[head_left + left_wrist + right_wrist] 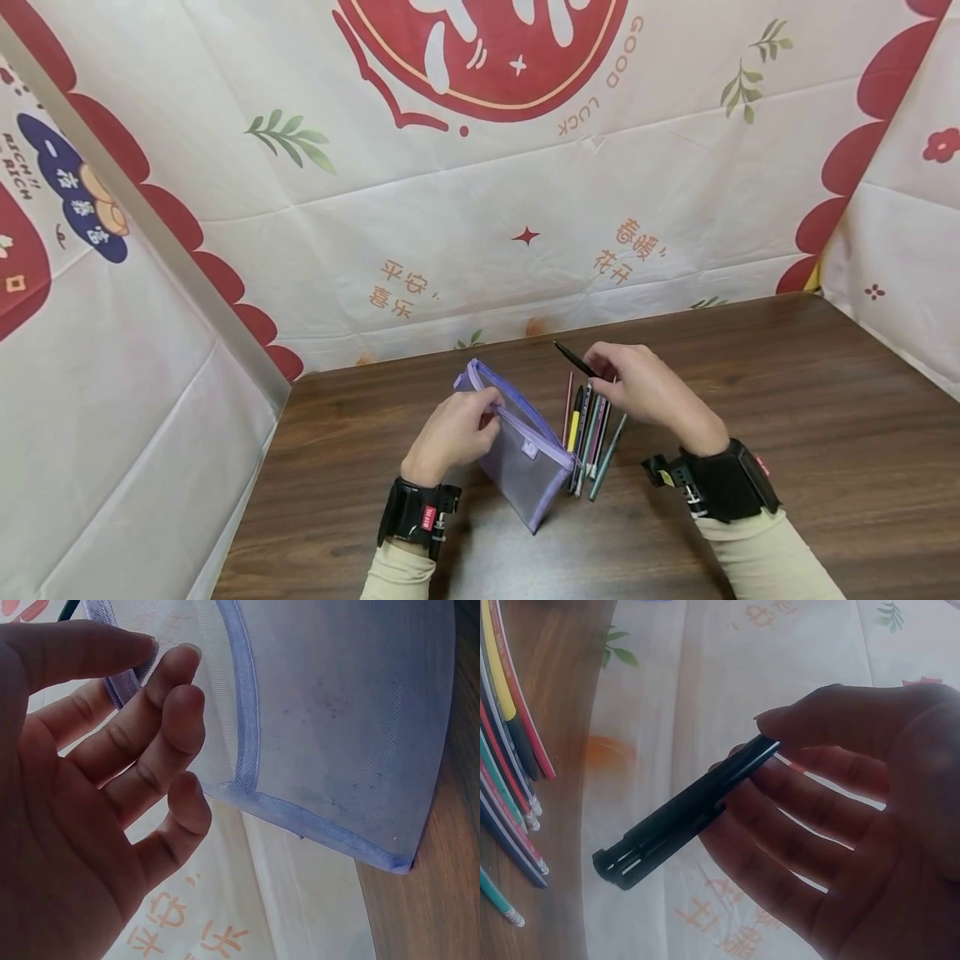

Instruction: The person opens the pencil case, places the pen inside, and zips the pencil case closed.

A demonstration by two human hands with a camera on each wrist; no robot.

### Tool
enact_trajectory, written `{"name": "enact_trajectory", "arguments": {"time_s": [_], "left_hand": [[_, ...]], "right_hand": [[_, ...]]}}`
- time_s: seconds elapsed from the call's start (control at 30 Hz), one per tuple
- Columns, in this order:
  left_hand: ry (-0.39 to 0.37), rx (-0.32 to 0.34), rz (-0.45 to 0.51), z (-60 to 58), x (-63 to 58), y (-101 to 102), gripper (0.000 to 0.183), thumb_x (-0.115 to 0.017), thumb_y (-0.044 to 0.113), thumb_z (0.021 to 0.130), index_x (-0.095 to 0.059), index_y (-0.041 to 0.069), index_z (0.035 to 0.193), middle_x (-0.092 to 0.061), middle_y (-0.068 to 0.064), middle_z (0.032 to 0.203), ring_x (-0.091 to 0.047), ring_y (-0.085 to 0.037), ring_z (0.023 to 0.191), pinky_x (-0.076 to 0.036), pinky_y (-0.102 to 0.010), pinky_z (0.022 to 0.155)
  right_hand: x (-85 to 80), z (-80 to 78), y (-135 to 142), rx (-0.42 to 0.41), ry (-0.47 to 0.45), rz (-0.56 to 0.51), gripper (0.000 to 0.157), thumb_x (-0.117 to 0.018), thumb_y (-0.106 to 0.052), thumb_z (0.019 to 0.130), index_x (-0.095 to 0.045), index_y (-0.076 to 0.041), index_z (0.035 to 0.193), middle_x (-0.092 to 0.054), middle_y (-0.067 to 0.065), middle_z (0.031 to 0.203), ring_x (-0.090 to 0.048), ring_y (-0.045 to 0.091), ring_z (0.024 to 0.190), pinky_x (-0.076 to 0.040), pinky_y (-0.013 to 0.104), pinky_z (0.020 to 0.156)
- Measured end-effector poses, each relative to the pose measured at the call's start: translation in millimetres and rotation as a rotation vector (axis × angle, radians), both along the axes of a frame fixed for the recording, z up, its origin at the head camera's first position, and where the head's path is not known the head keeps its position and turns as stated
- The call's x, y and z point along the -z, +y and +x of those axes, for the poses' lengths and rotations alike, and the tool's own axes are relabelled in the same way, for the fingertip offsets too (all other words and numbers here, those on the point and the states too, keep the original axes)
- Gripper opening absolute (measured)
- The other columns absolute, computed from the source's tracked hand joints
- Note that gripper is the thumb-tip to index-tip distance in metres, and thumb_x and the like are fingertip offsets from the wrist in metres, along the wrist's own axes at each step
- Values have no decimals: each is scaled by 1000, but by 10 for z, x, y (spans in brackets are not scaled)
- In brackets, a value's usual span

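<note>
A purple mesh zip pouch [517, 479] stands tilted over the table, its zipped top edge parted. My left hand [454, 429] pinches that edge between thumb and forefinger; in the left wrist view the other fingers are loosely bent beside the mesh [337, 727]. Raised above the far ends of a row of pencils, my right hand [651, 387] holds a black pen [573, 359] by one end, its other end pointing toward the pouch. The right wrist view shows the pen's clip along the barrel [679, 806].
Several pencils [596, 442] lie side by side right of the pouch, with a yellow and black pen [575, 425] among them. The brown wooden table [750, 383] backs onto a printed white cloth [480, 217]. More cloth hangs at both sides.
</note>
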State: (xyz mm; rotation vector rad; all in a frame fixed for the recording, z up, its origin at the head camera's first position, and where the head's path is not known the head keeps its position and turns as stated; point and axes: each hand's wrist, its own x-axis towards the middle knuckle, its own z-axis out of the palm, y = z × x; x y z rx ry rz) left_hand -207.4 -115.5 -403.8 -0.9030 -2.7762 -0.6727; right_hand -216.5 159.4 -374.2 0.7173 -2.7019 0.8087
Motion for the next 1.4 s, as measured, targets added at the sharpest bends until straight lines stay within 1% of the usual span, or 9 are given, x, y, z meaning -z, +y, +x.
{"name": "enact_trajectory", "arguments": {"time_s": [0.23, 0.5, 0.67, 0.8, 0.93, 1.13, 1.3, 1.4], "left_hand": [[21, 2, 13, -8, 10, 5, 10, -59, 11, 83, -63, 15, 91, -50, 8, 62, -43, -3, 49, -33, -19, 42], [41, 23, 59, -19, 24, 15, 9, -61, 12, 85, -61, 13, 94, -56, 7, 66, -48, -2, 53, -39, -18, 44], [15, 39, 80, -22, 27, 9, 9, -60, 11, 86, -60, 11, 95, -58, 5, 67, -49, -2, 52, -39, -17, 43], [12, 37, 73, -25, 24, -3, 10, -60, 10, 86, -60, 12, 95, -60, 5, 69, -51, -2, 55, -42, -18, 46], [16, 28, 53, -26, 4, -31, 11, -63, 10, 83, -61, 14, 93, -63, 5, 73, -54, -3, 61, -45, -19, 51], [-23, 13, 46, -12, -38, -75, 11, -64, 9, 82, -63, 14, 92, -63, 5, 74, -54, -4, 62, -46, -21, 53], [-64, 3, 35, 4, -73, -110, 11, -63, 10, 83, -65, 14, 92, -64, 5, 74, -53, -4, 59, -46, -22, 52], [-83, -9, 20, 18, -89, -144, 12, -63, 9, 82, -65, 14, 93, -64, 5, 73, -52, -4, 56, -45, -22, 51]], "right_hand": [[19, -19, -20, 29, 35, -41, 17, -64, -4, 81, -63, 0, 97, -65, 7, 77, -58, 16, 70, -51, 38, 62], [16, -20, -55, 43, 65, -84, 16, -65, -6, 81, -64, 0, 96, -66, 6, 74, -58, 14, 67, -52, 36, 60], [-3, -12, -79, 46, 63, -98, 16, -65, -5, 81, -65, 1, 96, -67, 7, 76, -59, 15, 68, -52, 37, 60], [-6, -6, -99, 52, 55, -111, 16, -65, -6, 82, -65, 2, 97, -67, 8, 76, -60, 15, 68, -53, 37, 60], [-10, 1, -113, 58, 47, -117, 16, -65, -6, 83, -65, 2, 97, -67, 8, 76, -60, 15, 68, -52, 37, 60], [-32, 24, -137, 50, 25, -123, 16, -65, -6, 83, -65, 2, 97, -68, 8, 76, -60, 15, 67, -52, 35, 58], [-68, 70, -168, 46, 25, -123, 16, -65, -6, 83, -66, 1, 97, -67, 7, 75, -59, 14, 67, -52, 35, 58], [-88, 104, -225, 27, 28, -134, 16, -65, -8, 83, -66, 1, 97, -67, 6, 75, -59, 13, 67, -53, 34, 59]]}}
